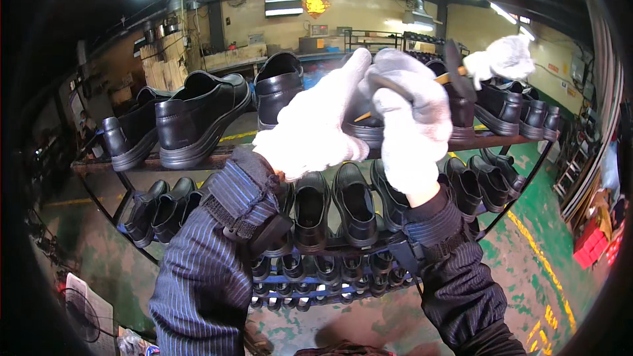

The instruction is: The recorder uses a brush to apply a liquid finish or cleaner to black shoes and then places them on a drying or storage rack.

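Note:
White-gloved, my left hand (316, 118) reaches over the top shelf of a shoe rack, its upper digit stretched up and a lower one apart from it. A black shoe (366, 133) shows between my hands; whether the left hand touches it I cannot tell. My right hand (412, 118), in a white glove too, is closed around a thin wooden stick (443, 79). The stick slants from a pointed end near that shoe up to a white cloth-like bundle (504, 59) at the right. A dark flat piece (453, 62) overlaps the stick; its kind is unclear.
Black slip-on shoes (198, 112) line the top shelf, with more shoes (356, 204) in rows below. The rack's dark frame (99, 165) crosses before me. Red boxes (591, 246) stand on the right by long leaning strips (603, 92). Yellow lines (541, 260) mark the green floor.

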Available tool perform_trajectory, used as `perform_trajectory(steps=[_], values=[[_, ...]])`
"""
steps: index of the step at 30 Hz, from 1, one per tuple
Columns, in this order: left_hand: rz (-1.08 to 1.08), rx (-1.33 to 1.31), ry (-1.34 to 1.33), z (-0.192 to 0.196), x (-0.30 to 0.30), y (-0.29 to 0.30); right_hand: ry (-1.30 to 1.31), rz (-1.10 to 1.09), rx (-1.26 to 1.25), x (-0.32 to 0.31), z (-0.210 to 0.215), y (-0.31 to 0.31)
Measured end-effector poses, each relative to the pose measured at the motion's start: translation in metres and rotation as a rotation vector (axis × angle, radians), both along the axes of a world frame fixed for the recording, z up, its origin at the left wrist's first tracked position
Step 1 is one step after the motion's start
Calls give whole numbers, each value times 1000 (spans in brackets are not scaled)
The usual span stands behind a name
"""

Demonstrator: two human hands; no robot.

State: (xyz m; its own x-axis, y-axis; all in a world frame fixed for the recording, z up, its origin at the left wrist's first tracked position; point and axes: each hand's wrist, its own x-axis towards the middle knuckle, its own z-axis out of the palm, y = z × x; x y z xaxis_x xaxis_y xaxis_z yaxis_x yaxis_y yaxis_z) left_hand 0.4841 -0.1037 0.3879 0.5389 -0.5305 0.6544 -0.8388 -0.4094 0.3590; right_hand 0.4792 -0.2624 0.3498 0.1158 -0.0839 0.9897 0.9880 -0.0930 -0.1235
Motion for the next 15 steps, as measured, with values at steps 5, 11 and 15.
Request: perform_trajectory(steps=[5, 11, 15], values=[[2, -15, 78, -5, 7, 6, -103, -384, -267, -10, -9, -10], [13, -16, -79, -5, 6, 4, -210, -517, -407, -3, -7, -29], [6, 25, -104, -2, 4, 7, -80, -429, -369, -20, 4, -37]])
